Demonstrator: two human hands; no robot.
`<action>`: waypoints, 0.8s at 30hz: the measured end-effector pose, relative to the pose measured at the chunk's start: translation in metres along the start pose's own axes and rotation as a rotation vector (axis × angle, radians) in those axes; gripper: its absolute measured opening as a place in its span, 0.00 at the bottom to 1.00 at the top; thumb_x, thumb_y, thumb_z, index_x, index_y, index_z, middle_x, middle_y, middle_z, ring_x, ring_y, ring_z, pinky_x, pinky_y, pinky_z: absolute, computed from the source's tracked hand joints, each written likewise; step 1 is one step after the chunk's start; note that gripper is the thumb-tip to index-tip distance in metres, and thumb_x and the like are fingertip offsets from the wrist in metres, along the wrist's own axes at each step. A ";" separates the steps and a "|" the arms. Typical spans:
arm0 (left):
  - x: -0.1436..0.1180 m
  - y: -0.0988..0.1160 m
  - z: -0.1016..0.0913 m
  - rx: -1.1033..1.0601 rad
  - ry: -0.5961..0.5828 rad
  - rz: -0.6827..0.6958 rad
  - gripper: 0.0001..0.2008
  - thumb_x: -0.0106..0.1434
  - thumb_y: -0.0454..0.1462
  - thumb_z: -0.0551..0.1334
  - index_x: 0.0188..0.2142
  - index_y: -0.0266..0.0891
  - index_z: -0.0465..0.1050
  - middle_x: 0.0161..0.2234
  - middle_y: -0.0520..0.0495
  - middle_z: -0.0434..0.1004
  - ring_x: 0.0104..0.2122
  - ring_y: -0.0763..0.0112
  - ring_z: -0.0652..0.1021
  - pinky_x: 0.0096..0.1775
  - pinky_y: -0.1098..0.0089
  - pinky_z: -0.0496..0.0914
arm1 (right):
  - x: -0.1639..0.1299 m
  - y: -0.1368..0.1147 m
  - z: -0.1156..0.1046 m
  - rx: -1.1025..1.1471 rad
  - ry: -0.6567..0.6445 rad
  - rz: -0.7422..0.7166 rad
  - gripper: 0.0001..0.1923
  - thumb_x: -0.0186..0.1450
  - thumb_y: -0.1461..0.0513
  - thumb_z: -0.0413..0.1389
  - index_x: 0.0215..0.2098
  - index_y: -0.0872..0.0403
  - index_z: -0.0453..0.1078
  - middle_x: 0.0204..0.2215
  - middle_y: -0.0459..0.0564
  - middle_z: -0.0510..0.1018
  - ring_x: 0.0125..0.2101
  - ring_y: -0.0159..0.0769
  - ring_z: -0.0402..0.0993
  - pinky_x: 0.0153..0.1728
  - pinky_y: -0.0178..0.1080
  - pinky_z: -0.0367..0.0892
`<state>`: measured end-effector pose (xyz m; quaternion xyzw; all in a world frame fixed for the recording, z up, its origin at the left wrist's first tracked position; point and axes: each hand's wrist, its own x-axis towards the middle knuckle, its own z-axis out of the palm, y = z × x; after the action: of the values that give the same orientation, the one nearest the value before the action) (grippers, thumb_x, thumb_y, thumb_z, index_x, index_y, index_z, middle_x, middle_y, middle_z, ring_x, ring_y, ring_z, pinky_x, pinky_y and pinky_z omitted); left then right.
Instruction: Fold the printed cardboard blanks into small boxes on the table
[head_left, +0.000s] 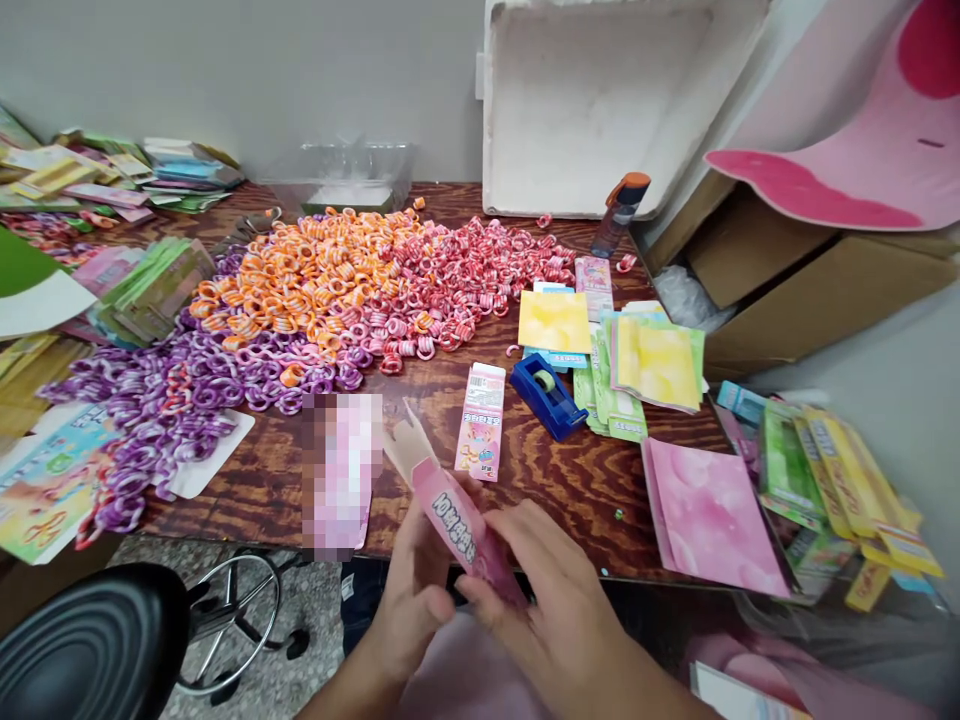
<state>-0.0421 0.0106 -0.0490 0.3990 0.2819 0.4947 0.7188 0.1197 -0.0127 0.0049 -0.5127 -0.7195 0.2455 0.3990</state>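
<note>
A small pink printed carton [457,520] is tilted between my two hands, its flaps standing open at the upper end. My left hand [412,590] grips its left side, with the thumb toward the front. On the other side, my right hand [547,580] has its fingers and thumb on the lower part of the carton. Just beyond lies another pink carton [480,420], flat on the table. To the left of my hands is a pink sheet or carton [345,470], partly blurred out. A blue tape dispenser [551,400] rests right of the flat carton.
Orange [322,270], red-pink [465,290] and purple twisted rings [225,370] lie heaped across the wooden table. Stacked yellow and green cards [656,360] and pink cards [712,520] sit to the right. A bottle [619,215] stands behind; a black stool [90,640] is lower left.
</note>
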 end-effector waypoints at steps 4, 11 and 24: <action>0.012 0.009 0.012 0.060 0.157 0.047 0.34 0.56 0.49 0.77 0.58 0.46 0.70 0.51 0.43 0.76 0.50 0.58 0.78 0.57 0.59 0.73 | 0.001 -0.002 0.005 -0.153 0.086 -0.139 0.14 0.76 0.58 0.51 0.52 0.60 0.68 0.37 0.56 0.81 0.40 0.43 0.80 0.42 0.44 0.80; 0.020 0.000 0.015 -0.062 0.182 0.163 0.28 0.54 0.52 0.77 0.46 0.40 0.72 0.35 0.49 0.71 0.35 0.69 0.74 0.39 0.70 0.73 | 0.007 -0.016 0.006 -0.439 0.202 -0.192 0.20 0.80 0.55 0.43 0.49 0.62 0.69 0.36 0.58 0.84 0.39 0.45 0.83 0.42 0.44 0.81; 0.020 0.009 0.019 0.030 0.210 0.163 0.40 0.51 0.52 0.79 0.60 0.48 0.69 0.46 0.45 0.77 0.43 0.63 0.79 0.45 0.66 0.77 | 0.004 -0.006 0.013 -0.306 0.176 -0.175 0.14 0.78 0.65 0.48 0.57 0.61 0.71 0.44 0.57 0.81 0.42 0.40 0.76 0.45 0.42 0.75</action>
<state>-0.0246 0.0255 -0.0316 0.3774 0.3297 0.5864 0.6365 0.1048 -0.0103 0.0035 -0.5225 -0.7525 0.0520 0.3976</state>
